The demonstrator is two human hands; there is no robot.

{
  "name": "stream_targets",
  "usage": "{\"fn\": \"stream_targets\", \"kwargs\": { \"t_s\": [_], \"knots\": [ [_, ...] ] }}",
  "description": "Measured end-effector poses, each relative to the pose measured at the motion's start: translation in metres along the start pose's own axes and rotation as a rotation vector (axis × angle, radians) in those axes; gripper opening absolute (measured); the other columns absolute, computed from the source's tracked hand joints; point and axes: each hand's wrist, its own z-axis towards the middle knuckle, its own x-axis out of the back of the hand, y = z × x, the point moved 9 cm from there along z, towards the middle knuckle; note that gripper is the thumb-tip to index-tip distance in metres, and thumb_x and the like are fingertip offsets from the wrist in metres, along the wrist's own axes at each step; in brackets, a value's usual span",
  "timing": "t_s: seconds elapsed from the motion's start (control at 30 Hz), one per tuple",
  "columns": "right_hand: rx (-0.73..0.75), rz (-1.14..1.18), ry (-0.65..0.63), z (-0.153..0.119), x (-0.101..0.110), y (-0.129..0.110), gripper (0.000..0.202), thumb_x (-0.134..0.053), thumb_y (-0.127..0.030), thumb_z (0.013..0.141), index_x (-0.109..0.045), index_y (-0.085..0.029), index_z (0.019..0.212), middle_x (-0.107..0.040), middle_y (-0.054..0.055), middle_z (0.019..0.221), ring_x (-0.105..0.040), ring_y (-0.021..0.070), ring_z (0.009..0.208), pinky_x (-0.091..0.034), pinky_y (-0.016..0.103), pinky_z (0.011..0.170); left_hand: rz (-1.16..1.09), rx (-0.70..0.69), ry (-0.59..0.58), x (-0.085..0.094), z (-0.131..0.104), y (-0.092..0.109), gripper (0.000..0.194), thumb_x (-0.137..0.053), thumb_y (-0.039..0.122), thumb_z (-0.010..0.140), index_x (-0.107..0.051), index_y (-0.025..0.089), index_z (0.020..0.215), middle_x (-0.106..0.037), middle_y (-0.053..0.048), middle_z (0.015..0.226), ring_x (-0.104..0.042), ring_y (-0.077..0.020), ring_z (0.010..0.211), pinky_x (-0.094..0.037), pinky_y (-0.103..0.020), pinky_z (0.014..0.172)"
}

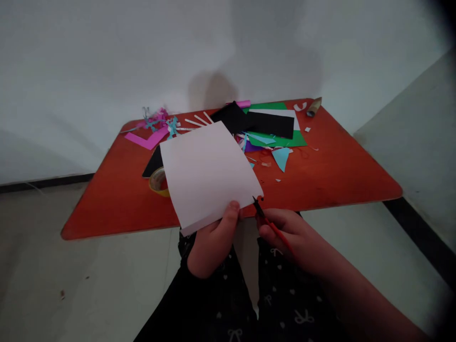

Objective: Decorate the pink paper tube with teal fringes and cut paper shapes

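Observation:
A sheet of white paper is tilted above the near part of the red table, its near edge gripped by my left hand with the thumb on top. My right hand is closed round a pair of scissors with red handles and dark blades. The blades meet the paper's near right corner, where a small curled piece shows at the edge. Part of the scissor handles is hidden by my fingers.
On the red table lie a tape roll, black paper, green paper, a pink strip, blue scraps, several white sticks and a brown tube. A wall stands behind it.

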Motion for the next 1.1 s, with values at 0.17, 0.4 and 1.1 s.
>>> {"fn": "stream_targets", "kwargs": {
  "t_s": [0.17, 0.4, 1.1],
  "knots": [
    [-0.042, -0.043, 0.013, -0.001, 0.003, 0.002, 0.047, -0.063, -0.064, 0.088, -0.065, -0.018, 0.079, -0.06, 0.002, 0.074, -0.05, 0.0177, 0.068, -0.039, 0.028, 0.059, 0.077, -0.016, -0.093, -0.004, 0.001, 0.0, 0.037, -0.069, 0.052, 0.085, -0.068, 0.022, 0.064, -0.07, -0.005, 0.071, -0.069, -0.0241, 0.084, -0.056, -0.04, 0.092],
    [-0.052, -0.114, -0.054, -0.003, 0.007, -0.003, 0.046, -0.065, -0.063, 0.088, -0.068, -0.017, 0.082, -0.058, 0.002, 0.072, -0.052, 0.0177, 0.068, -0.04, 0.027, 0.06, 0.15, -0.067, -0.172, -0.005, 0.0, 0.013, 0.038, -0.065, 0.052, 0.087, -0.066, 0.021, 0.065, -0.071, -0.006, 0.073, -0.07, -0.0253, 0.09, -0.057, -0.041, 0.094],
    [-0.072, -0.348, -0.285, -0.008, 0.02, -0.004, 0.044, -0.071, -0.052, 0.085, -0.052, -0.019, 0.065, -0.045, -0.003, 0.063, -0.04, 0.0115, 0.058, -0.025, 0.025, 0.051, 0.322, -0.249, -0.529, -0.013, 0.007, 0.064, 0.025, -0.07, 0.038, 0.084, -0.071, 0.024, 0.063, -0.068, -0.004, 0.059, -0.064, -0.0212, 0.059, -0.059, -0.034, 0.069]
  ]
}}
